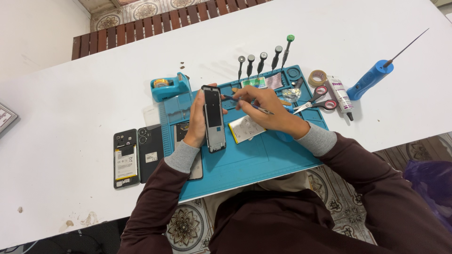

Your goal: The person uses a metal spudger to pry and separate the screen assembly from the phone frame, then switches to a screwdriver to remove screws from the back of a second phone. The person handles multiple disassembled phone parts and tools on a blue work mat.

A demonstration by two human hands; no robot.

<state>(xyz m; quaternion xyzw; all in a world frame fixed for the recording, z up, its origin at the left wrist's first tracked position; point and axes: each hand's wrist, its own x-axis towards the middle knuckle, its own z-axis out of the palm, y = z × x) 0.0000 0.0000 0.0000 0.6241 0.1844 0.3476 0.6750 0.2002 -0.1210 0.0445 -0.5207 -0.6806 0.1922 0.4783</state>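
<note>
I am looking down at a white table (66, 94) with a blue silicone repair mat (263, 155) in front of me. My left hand (197, 117) is closed around a black rectangular phone frame (213, 117), gripping it by its left edge and holding it upright over the mat, long side running away from me. My right hand (266, 106) is pinched shut on a thin dark-handled tool (247, 104), probably tweezers or a fine screwdriver, though the view is too small to be sure; its tip points left and meets the upper right edge of the frame. Just under my right wrist, flat on the mat, lies a white and yellow phone battery (245, 128). Left of the mat, two dark opened phones (137, 155) lie side by side on the table. A blue tape dispenser (169, 87) sits at the mat's far left corner. Along the far edge, a row of black-handled screwdrivers (263, 60) rests, one with a green cap. To the right lie red-handled scissors (320, 99), a roll of tan tape (317, 76), a white glue tube (340, 94), and a blue-handled pointed probe (376, 75).
</note>
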